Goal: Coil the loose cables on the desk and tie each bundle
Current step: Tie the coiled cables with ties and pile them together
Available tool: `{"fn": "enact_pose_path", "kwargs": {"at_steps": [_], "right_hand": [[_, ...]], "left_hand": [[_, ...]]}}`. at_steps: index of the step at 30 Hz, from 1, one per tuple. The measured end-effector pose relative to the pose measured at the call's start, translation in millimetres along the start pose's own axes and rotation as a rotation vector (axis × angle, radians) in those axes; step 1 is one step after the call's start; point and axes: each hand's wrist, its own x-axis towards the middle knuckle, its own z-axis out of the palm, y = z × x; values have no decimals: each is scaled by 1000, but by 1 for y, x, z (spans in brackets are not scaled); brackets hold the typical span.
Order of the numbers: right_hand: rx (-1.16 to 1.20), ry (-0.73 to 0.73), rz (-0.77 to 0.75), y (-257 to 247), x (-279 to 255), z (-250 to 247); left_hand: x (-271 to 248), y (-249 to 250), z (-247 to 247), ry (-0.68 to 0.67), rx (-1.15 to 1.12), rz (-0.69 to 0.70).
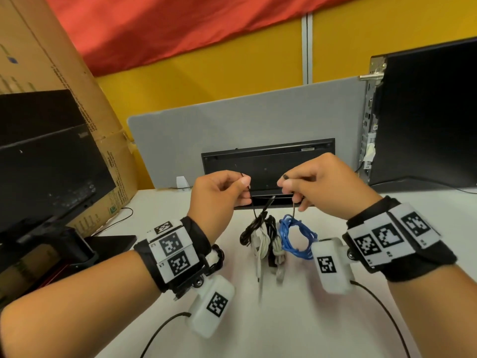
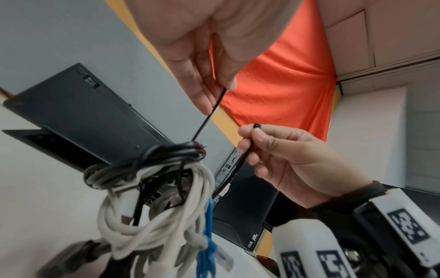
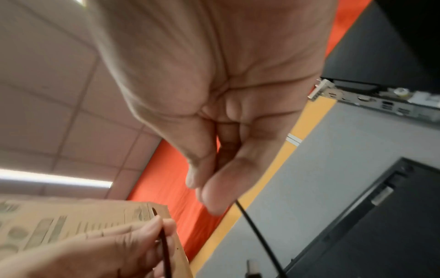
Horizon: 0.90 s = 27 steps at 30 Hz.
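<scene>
Black wire tie [image 2: 209,114] is stretched between both hands above the white desk [image 1: 296,319]: the left hand [image 1: 219,195] pinches one end between thumb and forefinger, and the right hand [image 1: 312,182] pinches the other end the same way, its remaining fingers curled. From these raised ends the tie runs down to a black cable bundle [image 1: 258,226], where the left wrist view shows it wrapped round the coil. Just beside that coil hang a white cable bundle [image 1: 268,244] and a blue cable bundle [image 1: 296,236], all three crowded together under the hands; whether they rest on the desk cannot be told. Behind them a black keyboard [image 1: 268,161] leans on its edge against a grey divider [image 1: 245,117]. A black computer tower [image 1: 423,115] stands to the right, and a monitor [image 1: 44,161] and a cardboard box [image 1: 51,60] to the left.
</scene>
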Motion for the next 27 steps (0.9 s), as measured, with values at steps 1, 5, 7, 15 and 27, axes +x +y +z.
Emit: {"fn": "enact_pose_path", "kwargs": {"at_steps": [1,5,7,15,27], "right_hand": [[90,38,30,0,1,0],[276,74,71,-2,0,7],[221,65,36,-2,-1,11],[48,-1,-81,0,-4,23],[53,45,-51,7,-1,23]], "left_hand": [[1,1,-1,-1,5,5],[3,3,2,-48,33,36],[3,4,6,-83,45,47],[4,10,19,-150,40,31],[38,-45,-43,-522,938,-51]]}}
